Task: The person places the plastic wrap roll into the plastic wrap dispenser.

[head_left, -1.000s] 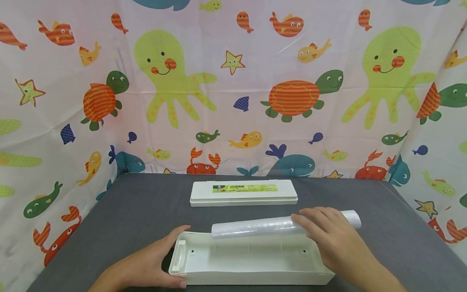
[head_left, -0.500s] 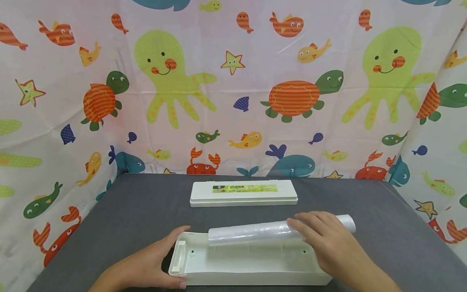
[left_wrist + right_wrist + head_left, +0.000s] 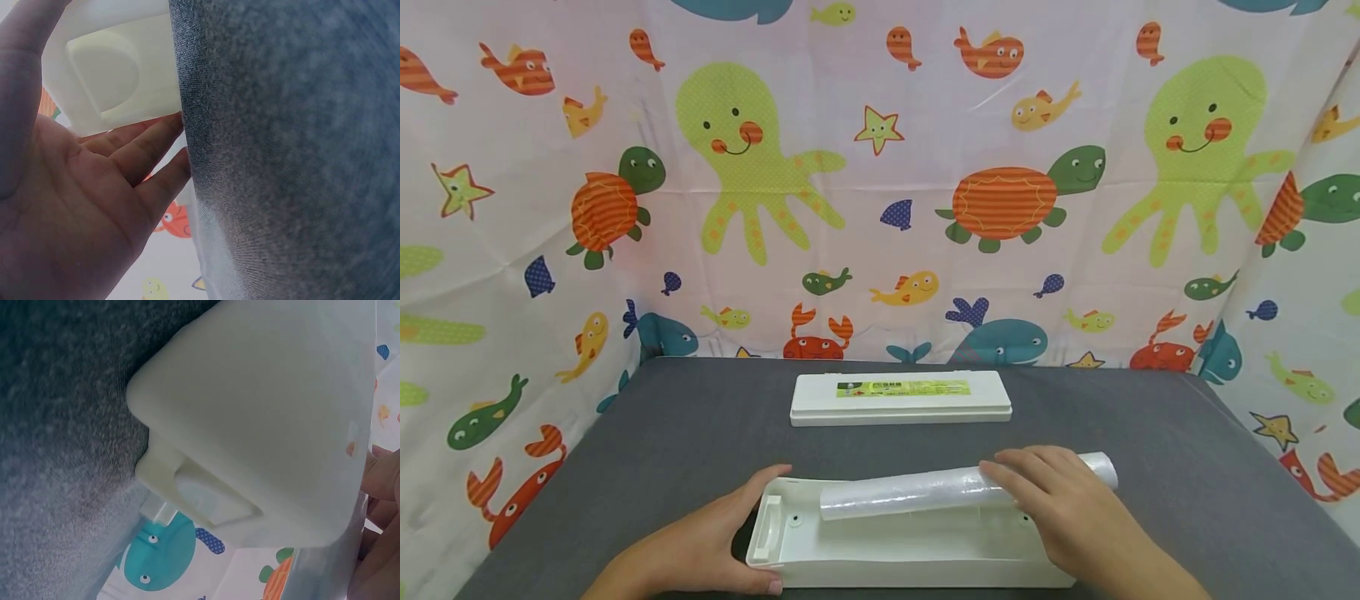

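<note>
My left hand (image 3: 715, 533) grips the left end of a long white open-topped box (image 3: 917, 573), thumb at the front and fingers at the back corner. In the left wrist view, that palm lies beside the end wall of the box (image 3: 144, 69). Over the right part of the box, my right hand (image 3: 1067, 512) holds a roll of cling film (image 3: 910, 493). The roll slants, its left end low over the inside of the box and its right end higher, past the hand. In the right wrist view, the box (image 3: 269, 419) hides much of the roll (image 3: 319, 572).
A white lid (image 3: 901, 412) with a green and yellow label lies farther back on the dark grey table cover (image 3: 715, 417). Behind and at both sides hangs a white curtain (image 3: 880, 75) printed with sea animals.
My right hand has brought the roll down, left and toward me, so its left end is now lower over the box. The left hand and the lid stay put.
</note>
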The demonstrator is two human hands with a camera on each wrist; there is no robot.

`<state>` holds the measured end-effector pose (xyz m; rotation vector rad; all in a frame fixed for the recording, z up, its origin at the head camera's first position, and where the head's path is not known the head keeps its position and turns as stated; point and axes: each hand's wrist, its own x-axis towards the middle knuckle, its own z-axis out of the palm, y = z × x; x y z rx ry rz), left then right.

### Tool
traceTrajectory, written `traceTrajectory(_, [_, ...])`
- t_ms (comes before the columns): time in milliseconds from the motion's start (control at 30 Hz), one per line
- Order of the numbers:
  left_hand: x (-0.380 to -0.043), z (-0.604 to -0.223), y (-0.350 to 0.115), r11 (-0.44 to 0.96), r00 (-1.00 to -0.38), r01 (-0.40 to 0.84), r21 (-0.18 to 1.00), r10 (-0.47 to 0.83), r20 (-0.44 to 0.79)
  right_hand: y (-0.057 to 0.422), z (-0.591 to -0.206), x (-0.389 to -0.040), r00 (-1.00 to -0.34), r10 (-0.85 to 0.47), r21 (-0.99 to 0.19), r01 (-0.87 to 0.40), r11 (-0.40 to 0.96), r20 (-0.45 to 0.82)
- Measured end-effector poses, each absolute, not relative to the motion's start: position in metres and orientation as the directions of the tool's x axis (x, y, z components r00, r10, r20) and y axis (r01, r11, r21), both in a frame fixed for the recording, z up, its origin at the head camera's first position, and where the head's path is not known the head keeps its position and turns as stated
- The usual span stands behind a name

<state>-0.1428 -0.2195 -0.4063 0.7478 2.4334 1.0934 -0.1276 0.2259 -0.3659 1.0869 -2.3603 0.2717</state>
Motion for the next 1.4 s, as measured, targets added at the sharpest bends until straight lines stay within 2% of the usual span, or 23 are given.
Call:
traceTrajectory(800, [-0.142, -0.405, -0.221, 0.569, -0.793, 0.333, 0.752, 0.601, -0.103, 0.218, -0.381, -0.129, -0.504, -0.684, 0.003, -0.804, 0.595, 0.527])
traceTrajectory(1167, [-0.144, -0.407, -0.220, 0.572, -0.794, 0.317, 0.757, 0.597, -0.119, 0.218, -0.380, -0.126, -0.553, -0.686, -0.019, -0.785, 0.619, 0.473])
traceTrajectory(1400, [-0.144, -0.407, -0.220, 0.567, -0.795, 0.305, 0.765, 0.594, -0.123, 0.212, -0.381, -0.126, -0.514, -0.681, 0.018, -0.791, 0.611, 0.522])
